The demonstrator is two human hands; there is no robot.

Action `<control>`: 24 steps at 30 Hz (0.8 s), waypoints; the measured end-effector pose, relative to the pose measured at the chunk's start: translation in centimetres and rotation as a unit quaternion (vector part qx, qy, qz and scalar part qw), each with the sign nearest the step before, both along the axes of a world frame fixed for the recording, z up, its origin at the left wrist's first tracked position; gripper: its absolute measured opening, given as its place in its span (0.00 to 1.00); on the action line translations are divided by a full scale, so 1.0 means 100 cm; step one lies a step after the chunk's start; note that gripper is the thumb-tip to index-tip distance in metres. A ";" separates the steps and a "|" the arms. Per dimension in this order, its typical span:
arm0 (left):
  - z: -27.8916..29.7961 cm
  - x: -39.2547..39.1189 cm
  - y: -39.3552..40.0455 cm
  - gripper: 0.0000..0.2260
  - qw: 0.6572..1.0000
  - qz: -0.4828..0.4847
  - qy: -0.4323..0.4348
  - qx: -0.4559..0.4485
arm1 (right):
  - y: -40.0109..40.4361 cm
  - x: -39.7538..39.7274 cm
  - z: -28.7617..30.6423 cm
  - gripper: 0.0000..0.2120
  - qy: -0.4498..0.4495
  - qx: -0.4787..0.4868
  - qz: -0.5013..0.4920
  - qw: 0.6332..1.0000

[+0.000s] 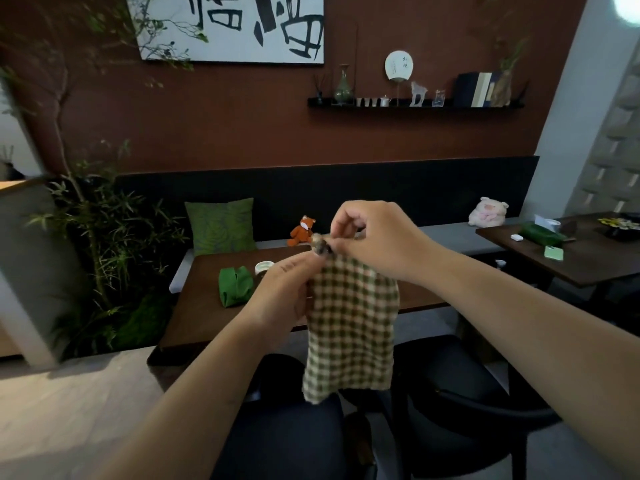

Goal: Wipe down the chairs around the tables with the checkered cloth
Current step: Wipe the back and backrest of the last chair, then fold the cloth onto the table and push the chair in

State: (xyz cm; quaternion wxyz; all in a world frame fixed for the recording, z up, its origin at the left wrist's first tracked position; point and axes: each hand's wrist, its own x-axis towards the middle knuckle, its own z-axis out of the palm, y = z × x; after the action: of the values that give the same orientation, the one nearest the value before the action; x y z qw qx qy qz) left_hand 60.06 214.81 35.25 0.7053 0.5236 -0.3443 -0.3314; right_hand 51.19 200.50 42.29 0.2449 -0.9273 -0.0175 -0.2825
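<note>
At frame centre your left hand (pixel 277 292) and right hand (pixel 374 237) pinch the checkered cloth (pixel 351 327) by its top edge — fingers curled tight on it. It hangs open above the chairs (pixel 460 403) at lower frame — probably shaken out for wiping.

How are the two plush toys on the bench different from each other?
The fox plush is orange with a white face, while the pig plush is pale pink. The fox plush is slimmer and sits behind the near table, just left of the raised hands; the pig plush is rounder and bigger, far to the right. Both sit upright on the grey bench seat against the black backrest.
</note>
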 end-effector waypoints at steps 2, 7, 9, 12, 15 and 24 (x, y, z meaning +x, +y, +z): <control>-0.002 -0.001 0.003 0.12 0.999 0.000 -0.037 -0.020 | 0.000 0.000 -0.002 0.05 -0.035 0.006 -0.018 0.999; -0.001 -0.005 0.010 0.15 0.997 0.062 -0.032 -0.040 | 0.003 -0.010 -0.026 0.33 -0.113 0.219 -0.082 0.966; 0.002 -0.002 0.013 0.14 0.996 0.078 -0.019 -0.047 | 0.004 -0.016 -0.042 0.44 0.012 0.401 -0.050 0.915; 0.004 0.003 0.018 0.13 0.993 0.092 0.025 -0.063 | 0.004 -0.020 -0.071 0.33 0.155 0.499 0.024 0.852; -0.004 0.010 0.022 0.17 0.993 0.092 0.061 -0.029 | 0.010 -0.016 -0.083 0.20 0.139 0.495 0.038 0.857; -0.055 0.003 0.026 0.07 0.986 0.013 0.113 0.121 | -0.011 -0.006 -0.097 0.10 0.237 0.501 -0.069 0.829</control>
State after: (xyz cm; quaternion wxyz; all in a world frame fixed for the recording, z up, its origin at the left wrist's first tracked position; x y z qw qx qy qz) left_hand 60.35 217.43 29.74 0.6755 0.5689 -0.2129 -0.4180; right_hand 50.58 199.43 32.59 0.6527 -0.7145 0.2487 -0.0400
